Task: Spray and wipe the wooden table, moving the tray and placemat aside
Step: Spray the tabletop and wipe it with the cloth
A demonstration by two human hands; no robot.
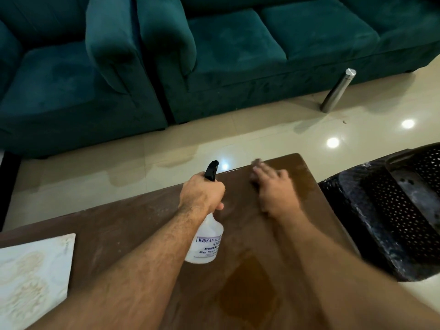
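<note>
My left hand point(202, 192) grips the neck of a clear spray bottle point(206, 244) with a black trigger head, held above the brown wooden table point(133, 225). My right hand point(273, 186) lies flat and blurred near the table's far right corner, pressing on a dark cloth point(256, 164) that mostly hides under the fingers. A pale patterned placemat point(31, 277) lies on the table's left end. The tabletop looks dusty on the left and shiny on the right.
A black perforated plastic chair point(392, 217) stands right beside the table's right edge. Teal sofas point(238, 55) line the far side across a strip of glossy cream floor. A tilted metal cylinder point(338, 90) stands on the floor near the sofa.
</note>
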